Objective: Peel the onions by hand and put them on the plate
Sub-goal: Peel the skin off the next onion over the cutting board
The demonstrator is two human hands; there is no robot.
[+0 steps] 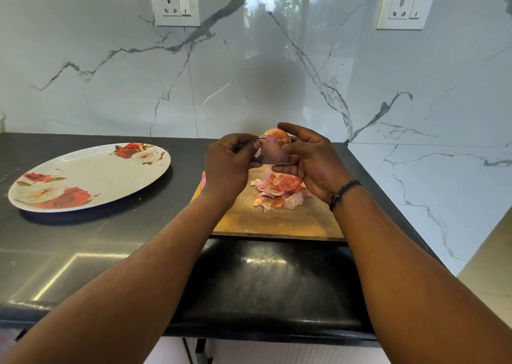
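Papery pink skin is mid-peel: the right hand (pixel 310 158) cradles the onion (pixel 275 147) at frame centre while the left hand (pixel 231 164) fingers pinch a strip, which next needs pulling free before reaching the floral plate (pixel 69 194) at left.

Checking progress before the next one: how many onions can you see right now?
1. The onion is held above the cutting board, the right hand cradling it, the left hand pinching its skin. The plate holds none; the hands may hide others.

A wooden board (pixel 277 219) is laid on the dark counter (pixel 83 239); two sockets (pixel 175 3) (pixel 406 7) (with switches) are set in the marble wall (pixel 110 73).
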